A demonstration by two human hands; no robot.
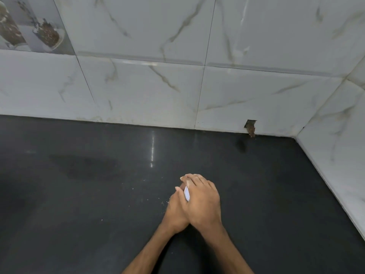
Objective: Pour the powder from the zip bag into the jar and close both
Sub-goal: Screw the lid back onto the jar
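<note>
Black counter (79, 194): pale specks (148, 196) lie scattered on it.
Left hand (174, 211): above the counter's middle, under the right hand (203, 200), the two clasped together.
White thing (186, 193): gripped between both hands, mostly hidden; bag or jar, cannot tell.

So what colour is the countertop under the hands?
Dark grey to black countertop, glossy, lightly speckled; seen in the head view.
</note>
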